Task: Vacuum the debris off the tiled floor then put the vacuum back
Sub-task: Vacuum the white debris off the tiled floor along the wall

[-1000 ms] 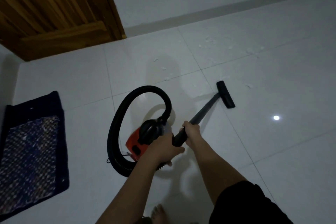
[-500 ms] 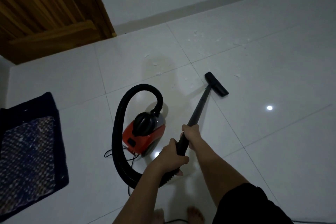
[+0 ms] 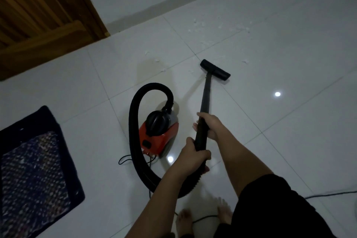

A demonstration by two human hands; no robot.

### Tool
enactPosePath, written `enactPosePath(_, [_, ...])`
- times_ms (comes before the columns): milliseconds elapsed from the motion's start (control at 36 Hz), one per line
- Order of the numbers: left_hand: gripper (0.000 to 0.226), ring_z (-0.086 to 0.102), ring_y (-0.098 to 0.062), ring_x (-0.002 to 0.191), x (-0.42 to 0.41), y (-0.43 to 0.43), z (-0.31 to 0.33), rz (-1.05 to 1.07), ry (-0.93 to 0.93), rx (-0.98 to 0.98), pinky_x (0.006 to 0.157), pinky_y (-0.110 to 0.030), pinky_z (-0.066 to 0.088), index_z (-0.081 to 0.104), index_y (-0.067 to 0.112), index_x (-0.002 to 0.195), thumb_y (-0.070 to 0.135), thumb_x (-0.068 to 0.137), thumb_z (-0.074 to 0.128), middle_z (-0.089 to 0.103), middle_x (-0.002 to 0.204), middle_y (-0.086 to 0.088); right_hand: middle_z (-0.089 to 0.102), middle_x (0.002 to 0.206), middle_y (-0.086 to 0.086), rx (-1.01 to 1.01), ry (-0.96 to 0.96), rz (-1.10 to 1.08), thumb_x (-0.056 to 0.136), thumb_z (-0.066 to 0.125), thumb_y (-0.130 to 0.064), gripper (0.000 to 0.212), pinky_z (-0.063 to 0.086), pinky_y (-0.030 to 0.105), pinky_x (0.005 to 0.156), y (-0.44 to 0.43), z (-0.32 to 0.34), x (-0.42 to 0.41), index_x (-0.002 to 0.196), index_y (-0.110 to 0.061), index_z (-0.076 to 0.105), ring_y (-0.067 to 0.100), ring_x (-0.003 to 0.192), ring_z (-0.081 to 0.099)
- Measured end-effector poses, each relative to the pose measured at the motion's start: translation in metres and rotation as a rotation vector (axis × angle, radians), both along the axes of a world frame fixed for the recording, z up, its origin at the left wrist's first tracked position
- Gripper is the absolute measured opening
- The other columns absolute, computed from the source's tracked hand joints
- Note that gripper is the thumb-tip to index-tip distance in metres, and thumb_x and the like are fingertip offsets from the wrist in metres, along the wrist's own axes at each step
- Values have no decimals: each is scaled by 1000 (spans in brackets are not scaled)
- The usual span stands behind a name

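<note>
Far left of the vacuum (image 3: pixel 160 137), a dark mat (image 3: pixel 32 176) flat on the floor (image 3: pixel 289 141). Up and left of the vacuum, a brown door (image 3: pixel 38 15).

Looped round the left side of the vacuum, a fat black hose (image 3: pixel 133 122). Soft and bendy, so no good for steering.

Then the small red vacuum itself, sitting on the floor. Looks light. Likely to slide on the shiny tile if tugged by the hose. Black hump (image 3: pixel 156 122) on top, maybe the handle for carrying back later.

Just right of the vacuum, left grip (image 3: pixel 193 155) wrapped tight round the low end of the tube (image 3: pixel 205 98). A bit more to the right, right grip (image 3: pixel 210 125) curled round the same tube, higher up. Hard, stiff tube, good to push and pull. Best held like this, with both.

Past the vacuum and to its right, the flat brush (image 3: pixel 215 69), down at the floor.

Far past the vacuum, white bits (image 3: pixel 201 25) not yet sucked up. Tiny and light, easy to scatter.
</note>
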State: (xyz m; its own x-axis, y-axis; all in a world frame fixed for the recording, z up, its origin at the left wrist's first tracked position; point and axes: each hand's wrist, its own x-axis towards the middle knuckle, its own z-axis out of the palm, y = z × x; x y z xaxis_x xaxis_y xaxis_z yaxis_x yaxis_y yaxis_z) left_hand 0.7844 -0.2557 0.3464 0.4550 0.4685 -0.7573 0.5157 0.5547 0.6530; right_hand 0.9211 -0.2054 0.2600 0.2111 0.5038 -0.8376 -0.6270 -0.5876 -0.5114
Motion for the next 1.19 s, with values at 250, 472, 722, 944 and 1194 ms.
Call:
enactPosePath(250, [50,68,-26,73,-4,-12,-18,-116,35,-112,78,-39,57,31,17,123,7,83,60,51,114,-18,45,78,11,-72,-173,123,96,47,-6,39,52,26,51,-22,-23,-7,131,-8,31,17,58,50])
enactPosePath(472, [52,64,-14,63,19,-15,-35,-63,39,-91,52,-20,50,33,18,134,9,88,53,55,105,-12,51,81,12,3,-150,156,94,54,-10,44,54,32,62,-34,-34,5,133,-5,33,21,62,55])
enactPosePath(722, [58,65,-19,55,8,-31,-47,10,-98,-71,56,-26,55,29,32,130,-1,87,51,51,102,-12,49,87,11,5,-110,106,93,53,-10,40,50,28,56,-21,-53,8,130,-11,36,18,62,52])
enactPosePath(944, [81,67,-24,67,28,-21,-59,88,-42,-174,58,-26,58,17,30,144,-8,84,54,43,121,-14,48,81,13,-66,-186,177,94,48,-8,40,49,31,55,-22,-67,10,131,-11,33,19,57,50])
enactPosePath(1194, [74,53,-17,57,30,-40,-60,122,-36,-147,44,-20,47,20,29,144,-7,86,49,49,96,-18,48,82,12,-82,-200,305,95,47,-7,42,49,28,48,-35,-57,1,133,-10,30,17,55,50])
